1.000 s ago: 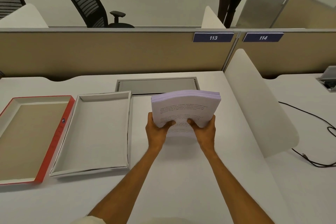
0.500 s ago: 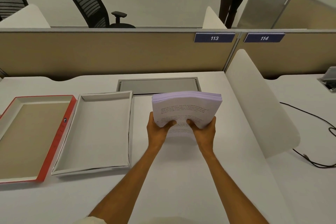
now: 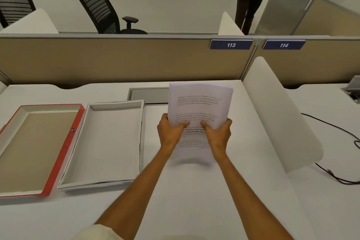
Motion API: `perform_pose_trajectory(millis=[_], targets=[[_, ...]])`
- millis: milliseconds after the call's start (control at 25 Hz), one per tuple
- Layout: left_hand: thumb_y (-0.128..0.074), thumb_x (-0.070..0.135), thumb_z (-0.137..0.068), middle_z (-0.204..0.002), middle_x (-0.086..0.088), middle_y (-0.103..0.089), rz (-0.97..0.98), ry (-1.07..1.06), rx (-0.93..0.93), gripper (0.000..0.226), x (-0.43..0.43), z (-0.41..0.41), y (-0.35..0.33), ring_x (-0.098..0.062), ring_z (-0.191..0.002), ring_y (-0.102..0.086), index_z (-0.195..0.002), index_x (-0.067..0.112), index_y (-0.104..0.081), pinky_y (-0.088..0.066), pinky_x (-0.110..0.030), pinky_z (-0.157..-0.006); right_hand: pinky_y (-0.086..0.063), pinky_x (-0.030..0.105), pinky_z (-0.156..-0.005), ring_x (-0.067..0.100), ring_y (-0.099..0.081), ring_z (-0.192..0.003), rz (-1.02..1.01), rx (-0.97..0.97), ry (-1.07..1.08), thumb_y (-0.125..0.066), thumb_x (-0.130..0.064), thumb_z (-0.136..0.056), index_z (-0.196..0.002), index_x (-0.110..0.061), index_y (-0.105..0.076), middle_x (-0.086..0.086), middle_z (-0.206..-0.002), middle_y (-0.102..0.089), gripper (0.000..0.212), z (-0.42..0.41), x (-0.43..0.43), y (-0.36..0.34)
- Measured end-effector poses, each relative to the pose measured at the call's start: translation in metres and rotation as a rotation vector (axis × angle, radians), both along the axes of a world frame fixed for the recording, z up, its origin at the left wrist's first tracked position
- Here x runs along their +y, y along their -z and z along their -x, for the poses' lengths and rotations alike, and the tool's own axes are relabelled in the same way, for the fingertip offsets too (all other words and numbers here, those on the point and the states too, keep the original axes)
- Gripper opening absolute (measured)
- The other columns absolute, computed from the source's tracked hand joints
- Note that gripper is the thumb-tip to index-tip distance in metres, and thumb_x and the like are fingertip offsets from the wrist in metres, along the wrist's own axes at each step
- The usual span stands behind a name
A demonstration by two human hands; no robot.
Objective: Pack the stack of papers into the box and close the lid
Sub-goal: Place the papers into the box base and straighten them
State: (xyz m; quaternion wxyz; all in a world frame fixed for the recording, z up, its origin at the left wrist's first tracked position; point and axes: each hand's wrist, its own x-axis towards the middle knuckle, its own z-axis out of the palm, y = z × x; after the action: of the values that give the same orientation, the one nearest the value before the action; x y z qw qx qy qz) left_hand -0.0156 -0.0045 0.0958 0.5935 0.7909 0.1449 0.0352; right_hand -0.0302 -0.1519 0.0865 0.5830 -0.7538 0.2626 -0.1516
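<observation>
Head view, papers: the thick stack of white printed paper sheets (image 3: 198,111) stood nearly upright above the white desk top (image 3: 194,191), its printed face turned to the camera, several blocks of small dark text on it, the top edge fanned slightly and the lower edge blurred.
Head view, place of the stack: it was held in the air over the desk, to the right of the white box tray and well apart from it, in front of the grey recessed panel (image 3: 149,95).
Head view, left hand: the left hand (image 3: 171,132) gripped the stack's lower left part, thumb on the printed face, fingers curled behind.
Head view, right hand: the right hand (image 3: 219,135) clamped the lower right part the same way, thumb in front.
Head view, change: half a second before, the stack lay flatter, with its thick far edge showing as a band; it had since been tipped up so that the whole page faced the camera, and the hands had kept their hold.
Head view, box: the shallow white cardboard box tray (image 3: 109,142) lay open on the desk with nothing in it.
Head view, lid: the red-edged cardboard lid (image 3: 64,152) lay upside down just left of the tray, touching or nearly touching it, its brown inside bare.
Head view, surroundings: a white curved divider (image 3: 282,115) stood to the right, and black cables (image 3: 341,177) trailed beyond it.
</observation>
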Motion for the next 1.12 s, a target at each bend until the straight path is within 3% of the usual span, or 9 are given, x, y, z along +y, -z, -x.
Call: perform_pose_trajectory(millis=[120, 320, 680, 920, 1120], targets=[[-0.086, 0.036, -0.066, -0.111, -0.008, -0.069, -0.106, -0.003, 0.058, 0.058, 0.01, -0.012, -0.012, -0.021, -0.084, -0.068, -0.11, 0.011, -0.058, -0.058, -0.03, -0.072, -0.057, 0.039, -0.08, 0.032, -0.062, -0.103, 0.174, 0.163, -0.051, -0.087, -0.029, -0.065, -0.108, -0.01, -0.036, 0.011, -0.112, -0.059, 0.069, -0.017, -0.002, -0.017], [-0.084, 0.035, -0.07, -0.118, -0.013, -0.069, -0.23, 0.104, 0.136, 0.054, 0.032, -0.022, -0.017, -0.03, -0.098, -0.07, -0.111, 0.007, -0.062, -0.055, -0.028, -0.069, -0.055, 0.038, -0.082, 0.034, -0.062, -0.11, 0.303, 0.359, -0.231, -0.085, -0.034, -0.068, -0.119, -0.002, -0.039, 0.016, -0.122, -0.06, 0.076, -0.031, 0.006, -0.028], [-0.083, 0.03, -0.072, -0.119, -0.015, -0.068, -0.26, 0.144, 0.191, 0.054, 0.089, -0.015, -0.008, -0.031, -0.098, -0.069, -0.113, 0.005, -0.06, -0.044, -0.018, -0.054, -0.056, 0.037, -0.081, 0.031, -0.063, -0.108, 0.33, 0.405, -0.315, -0.086, -0.038, -0.067, -0.119, -0.003, -0.043, 0.014, -0.122, -0.06, 0.076, -0.026, 0.061, -0.018], [-0.084, 0.03, -0.071, -0.119, -0.015, -0.068, -0.256, 0.106, 0.211, 0.054, 0.144, -0.013, -0.004, -0.032, -0.098, -0.069, -0.113, 0.005, -0.061, -0.051, -0.026, -0.065, -0.056, 0.039, -0.083, 0.033, -0.063, -0.11, 0.318, 0.409, -0.34, -0.086, -0.036, -0.067, -0.12, -0.002, -0.041, 0.015, -0.123, -0.06, 0.077, -0.029, 0.12, -0.015], [-0.084, 0.028, -0.072, -0.119, -0.017, -0.068, -0.255, 0.08, 0.245, 0.053, 0.194, -0.013, 0.0, -0.033, -0.1, -0.068, -0.112, 0.003, -0.06, -0.046, -0.022, -0.059, -0.057, 0.04, -0.082, 0.032, -0.063, -0.108, 0.312, 0.416, -0.361, -0.086, -0.037, -0.066, -0.12, -0.004, -0.041, 0.014, -0.122, -0.06, 0.077, -0.031, 0.173, -0.007]])
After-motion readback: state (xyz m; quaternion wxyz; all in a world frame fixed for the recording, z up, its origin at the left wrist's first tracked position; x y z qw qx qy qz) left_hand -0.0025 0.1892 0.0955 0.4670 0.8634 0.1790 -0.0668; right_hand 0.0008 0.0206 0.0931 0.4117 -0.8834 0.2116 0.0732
